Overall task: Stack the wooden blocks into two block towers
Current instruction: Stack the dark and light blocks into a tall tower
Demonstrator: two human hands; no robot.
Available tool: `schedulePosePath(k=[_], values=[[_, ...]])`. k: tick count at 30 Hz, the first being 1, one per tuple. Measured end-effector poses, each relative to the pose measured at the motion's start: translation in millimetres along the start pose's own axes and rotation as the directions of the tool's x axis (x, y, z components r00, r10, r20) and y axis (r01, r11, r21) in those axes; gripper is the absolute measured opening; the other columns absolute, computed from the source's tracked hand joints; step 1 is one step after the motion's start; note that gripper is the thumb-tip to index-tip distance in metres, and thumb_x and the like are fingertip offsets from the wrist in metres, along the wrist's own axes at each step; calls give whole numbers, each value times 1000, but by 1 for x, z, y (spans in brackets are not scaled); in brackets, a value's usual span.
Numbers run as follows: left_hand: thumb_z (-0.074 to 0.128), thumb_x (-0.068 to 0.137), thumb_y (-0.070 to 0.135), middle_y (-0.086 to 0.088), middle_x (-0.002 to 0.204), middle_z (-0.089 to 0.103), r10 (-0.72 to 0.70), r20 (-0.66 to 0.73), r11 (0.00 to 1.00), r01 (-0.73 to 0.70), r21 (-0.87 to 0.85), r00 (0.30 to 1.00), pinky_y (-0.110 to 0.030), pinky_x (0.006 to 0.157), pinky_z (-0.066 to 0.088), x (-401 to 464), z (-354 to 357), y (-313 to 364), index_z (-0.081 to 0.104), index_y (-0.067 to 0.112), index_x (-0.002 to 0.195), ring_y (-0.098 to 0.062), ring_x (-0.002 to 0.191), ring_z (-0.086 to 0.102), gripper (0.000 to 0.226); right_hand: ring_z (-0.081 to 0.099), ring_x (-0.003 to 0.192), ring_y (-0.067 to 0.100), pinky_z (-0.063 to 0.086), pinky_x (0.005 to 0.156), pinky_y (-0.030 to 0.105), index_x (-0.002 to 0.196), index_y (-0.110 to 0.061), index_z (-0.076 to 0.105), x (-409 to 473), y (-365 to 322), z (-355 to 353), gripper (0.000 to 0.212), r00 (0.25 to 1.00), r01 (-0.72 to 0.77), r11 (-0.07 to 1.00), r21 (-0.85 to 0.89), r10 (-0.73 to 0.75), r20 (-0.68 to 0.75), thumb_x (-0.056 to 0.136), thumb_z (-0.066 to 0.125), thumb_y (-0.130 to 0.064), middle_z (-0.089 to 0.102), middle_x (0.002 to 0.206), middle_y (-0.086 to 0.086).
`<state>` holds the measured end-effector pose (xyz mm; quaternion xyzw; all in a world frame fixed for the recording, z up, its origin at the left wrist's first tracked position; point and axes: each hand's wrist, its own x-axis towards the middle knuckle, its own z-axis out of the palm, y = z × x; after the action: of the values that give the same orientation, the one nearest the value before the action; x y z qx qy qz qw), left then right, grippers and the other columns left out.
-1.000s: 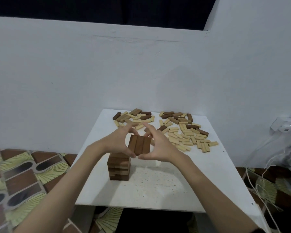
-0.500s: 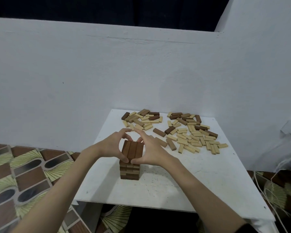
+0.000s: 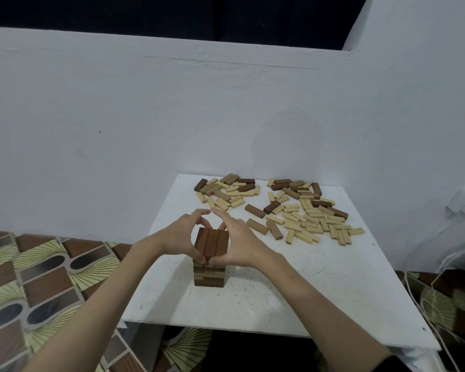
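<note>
A block tower [image 3: 209,275] of brown and pale layers stands near the middle of the white table [image 3: 320,296]. Its top layer is three dark brown blocks [image 3: 212,242] side by side. My left hand [image 3: 181,237] and my right hand [image 3: 238,242] curl round this top layer from both sides, thumbs at its near end, fingertips at its far end. Loose wooden blocks lie in two heaps at the far side of the table: a left heap [image 3: 227,191] and a larger right heap [image 3: 306,213]. No second tower is in view.
The table stands against a white wall [image 3: 172,116]. Patterned floor tiles [image 3: 24,277] lie to the left below the table edge. Thin white cords [image 3: 424,296] hang off the right side. A few single blocks [image 3: 257,226] lie between tower and right heap.
Both hands carried the three dark brown blocks from above and right of the tower down onto its top. My view shifted, so the table sits more to the right.
</note>
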<state>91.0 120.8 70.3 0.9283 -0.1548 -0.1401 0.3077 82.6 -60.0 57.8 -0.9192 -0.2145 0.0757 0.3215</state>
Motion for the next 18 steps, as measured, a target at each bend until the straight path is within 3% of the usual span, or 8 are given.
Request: schedulePosePath(k=[12,18], values=[[86,64,16,9,127,45,-13,11,1000,13,10,1000,-27,102,31,2,3,-4,19,23,144,-15,126,31,104,37,120,22,40,98,45,149,-36,10,1,2,3,108,999,-28,1000,1,28,27,68,82,-37,47,126,5],[88,59,27,13,142,39,-25,32,989,20,148,999,-38,112,24,0,0,-5,9,27,148,-13,136,18,119,31,129,24,33,105,45,151,-32,1,-2,4,-5,120,997,-34,991,-130,43,70,65,84,-41,41,140,7]])
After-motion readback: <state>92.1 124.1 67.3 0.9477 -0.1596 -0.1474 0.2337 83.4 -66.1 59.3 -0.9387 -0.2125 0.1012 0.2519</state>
